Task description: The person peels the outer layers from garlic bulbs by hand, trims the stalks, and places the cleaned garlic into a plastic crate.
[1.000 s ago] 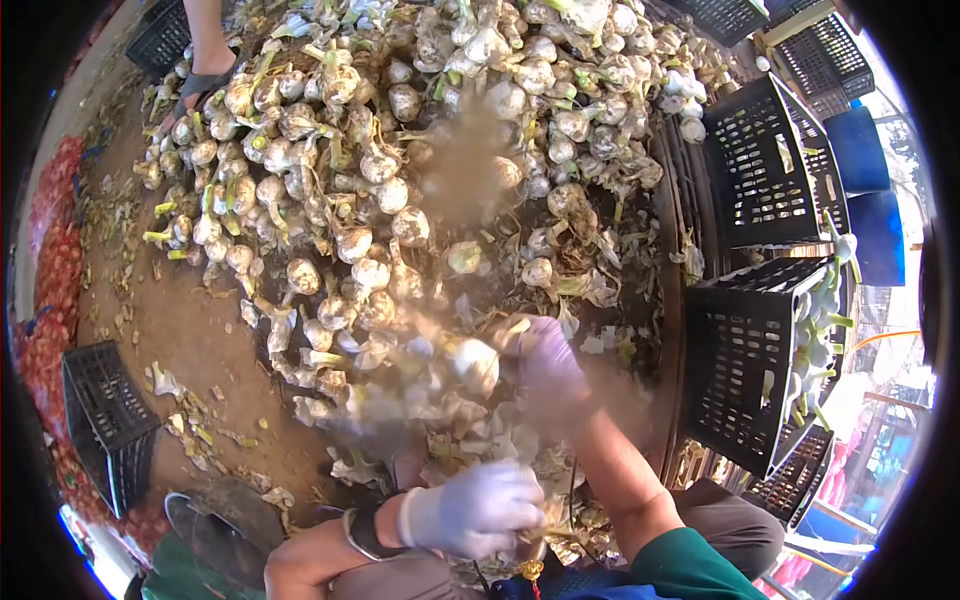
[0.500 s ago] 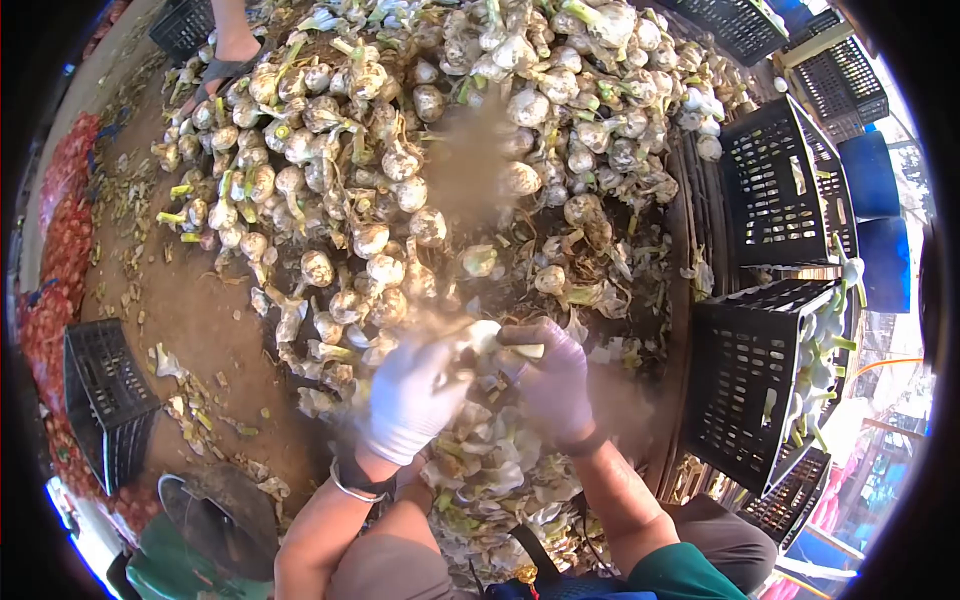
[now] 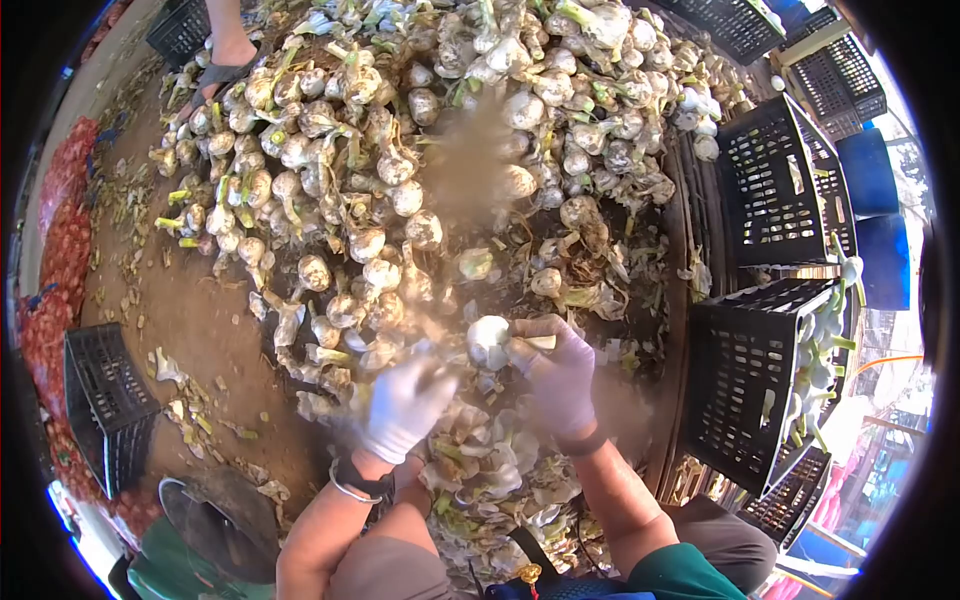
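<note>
A peeled white garlic bulb is pinched by its short stem in my gloved right hand; the cut stem end sticks out between thumb and fingers. To its left, apart from the bulb, my gloved left hand has its fingers spread, slightly blurred, with nothing seen in them. Beyond both hands lies a large heap of dirty garlic bulbs with stems on. Beneath my hands, between my legs, is a pile of loose garlic skins.
On the right, a black crate holds cleaned garlic with stems, and another black crate stands behind it. A tipped black crate and red net sacks are on the left. Another person's foot shows at the heap's far edge.
My left hand has come away from the garlic bulb, its fingers spreading. The bulb, partly covered before, now shows whole and white in my right hand.
</note>
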